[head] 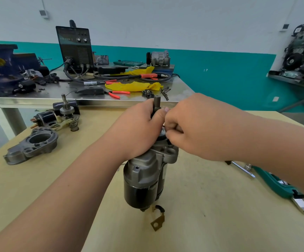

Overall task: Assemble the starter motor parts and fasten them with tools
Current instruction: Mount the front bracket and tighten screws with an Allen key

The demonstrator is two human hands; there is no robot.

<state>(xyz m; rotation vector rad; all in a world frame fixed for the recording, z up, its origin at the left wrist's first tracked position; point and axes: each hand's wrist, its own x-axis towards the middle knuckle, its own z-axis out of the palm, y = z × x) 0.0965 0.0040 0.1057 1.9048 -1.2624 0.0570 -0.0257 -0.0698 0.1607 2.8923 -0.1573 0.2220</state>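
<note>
Tan wood surface [74,188] in a workshop: two hands work at the top of a standing starter motor [144,179].
The motor stands upright in the middle, so its top is easy to reach. The left grip [140,128] wraps the shaft [157,101], likely to stop the tall motor tipping. The right grip [193,130] curls tight just beside it; what it pinches is hidden. A spare housing [33,144] lies well apart on the left.

On the pale wooden counter [202,206] the upright grey-and-black metal starter motor [144,177] has its top shaft gripped by the left hand [138,130], the right hand [189,128] curled close against it, fingertips hidden.
</note>
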